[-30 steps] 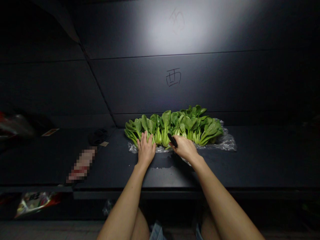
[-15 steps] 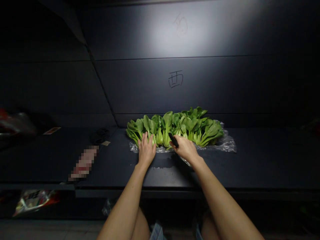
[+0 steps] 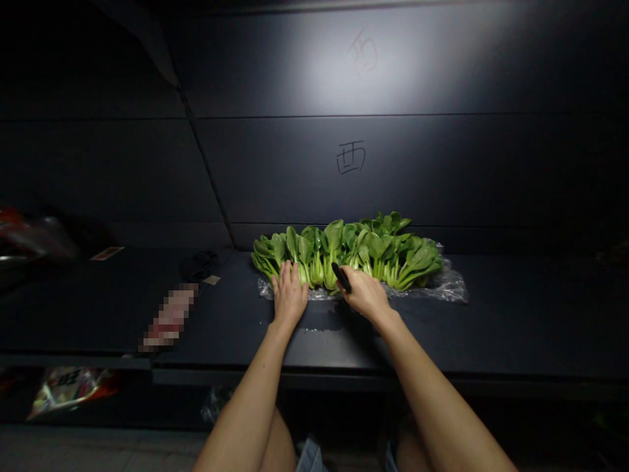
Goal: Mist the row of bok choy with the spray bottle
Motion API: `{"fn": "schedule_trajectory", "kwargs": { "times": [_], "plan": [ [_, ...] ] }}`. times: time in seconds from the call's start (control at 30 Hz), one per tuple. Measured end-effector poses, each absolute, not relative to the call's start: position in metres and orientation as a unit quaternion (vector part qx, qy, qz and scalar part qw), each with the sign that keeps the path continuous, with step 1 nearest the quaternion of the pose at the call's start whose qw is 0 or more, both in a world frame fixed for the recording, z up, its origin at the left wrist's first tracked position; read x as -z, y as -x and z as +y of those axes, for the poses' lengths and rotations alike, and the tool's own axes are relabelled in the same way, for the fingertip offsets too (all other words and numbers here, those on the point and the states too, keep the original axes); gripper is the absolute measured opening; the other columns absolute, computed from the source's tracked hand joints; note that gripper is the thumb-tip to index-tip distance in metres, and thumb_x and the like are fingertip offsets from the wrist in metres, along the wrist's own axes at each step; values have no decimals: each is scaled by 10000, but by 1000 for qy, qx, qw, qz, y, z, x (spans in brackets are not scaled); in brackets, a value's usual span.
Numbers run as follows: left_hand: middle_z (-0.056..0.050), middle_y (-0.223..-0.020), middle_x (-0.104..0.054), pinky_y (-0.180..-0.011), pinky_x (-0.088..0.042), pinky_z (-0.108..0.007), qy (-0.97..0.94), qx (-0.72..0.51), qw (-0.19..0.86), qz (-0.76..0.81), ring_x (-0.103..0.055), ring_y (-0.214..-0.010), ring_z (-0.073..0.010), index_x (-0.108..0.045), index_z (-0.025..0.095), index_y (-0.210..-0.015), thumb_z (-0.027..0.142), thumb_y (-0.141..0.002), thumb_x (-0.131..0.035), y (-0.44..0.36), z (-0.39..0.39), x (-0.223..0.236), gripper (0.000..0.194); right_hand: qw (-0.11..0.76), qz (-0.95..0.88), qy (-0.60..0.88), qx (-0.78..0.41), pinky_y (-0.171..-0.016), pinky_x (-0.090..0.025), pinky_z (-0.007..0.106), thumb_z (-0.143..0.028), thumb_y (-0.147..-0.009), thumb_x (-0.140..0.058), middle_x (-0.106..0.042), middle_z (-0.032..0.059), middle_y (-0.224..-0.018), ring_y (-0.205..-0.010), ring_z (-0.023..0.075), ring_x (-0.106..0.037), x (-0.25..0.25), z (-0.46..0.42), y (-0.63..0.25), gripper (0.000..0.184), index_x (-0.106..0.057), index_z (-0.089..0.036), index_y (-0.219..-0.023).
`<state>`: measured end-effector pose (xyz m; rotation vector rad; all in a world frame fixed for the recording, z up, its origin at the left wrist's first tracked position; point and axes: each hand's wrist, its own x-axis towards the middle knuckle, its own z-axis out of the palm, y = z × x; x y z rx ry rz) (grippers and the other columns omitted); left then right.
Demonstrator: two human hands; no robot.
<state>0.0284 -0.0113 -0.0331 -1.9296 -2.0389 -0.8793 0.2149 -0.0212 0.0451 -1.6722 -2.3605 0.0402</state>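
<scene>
A row of green bok choy (image 3: pixel 333 252) stands close together on clear plastic wrap (image 3: pixel 449 285), leaves up and pale stems towards me. My left hand (image 3: pixel 289 295) rests at the stem bases on the left, its fingers stretched out over them and not wrapped round any. Just right of the middle of the row, my right hand (image 3: pixel 364 292) is closed around a black handle (image 3: pixel 341 278) whose end sticks out to the upper left. The rest of that tool is hidden by the hand and shadow, so its kind is unclear.
Both arms reach over the front edge of a dark shelf (image 3: pixel 226 354). Behind rises a dark panel (image 3: pixel 285 170) with a handwritten character. To the left lie a blurred-out item (image 3: pixel 170 318), a dark bundle (image 3: pixel 199 264) and a small card (image 3: pixel 107 254). A printed package (image 3: pixel 69 387) sits lower down.
The whole scene has shifted slightly right in view. Both hands keep nearly the same place at the bok choy, and the right still grips the black handle.
</scene>
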Motion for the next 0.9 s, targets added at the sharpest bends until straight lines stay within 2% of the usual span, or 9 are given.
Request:
{"fn": "schedule_trajectory", "kwargs": {
  "times": [0.33,0.63,0.9],
  "plan": [
    [-230,-1491,-353,-1112,-245,-590,622,280,80,-727,-264,-1413,-355,-422,40,-1385,364,-903,-438,-27,-14,33,580,145,-810,567,-22,-729,-413,274,-356,-937,-423,-687,91,-1039,-947,217,-643,-49,-23,-206,259,-566,-207,-1094],
    [-148,-1501,-376,-1102,-250,-604,651,224,57,-723,-218,-1426,-366,-395,151,-1431,355,-899,-461,-26,-14,31,574,147,-817,557,-21,-709,-419,266,-374,-938,-422,-692,73,-1059,-943,214,-652,-45,-23,-202,268,-572,-212,-1090],
    [-212,-1507,-335,-1107,-248,-585,643,275,61,-712,-221,-1430,-345,-400,114,-1417,389,-904,-432,-21,-11,42,583,147,-821,551,-22,-712,-415,261,-349,-935,-431,-696,73,-1042,-944,211,-652,-47,-24,-197,235,-575,-215,-1064]
  ]
}}
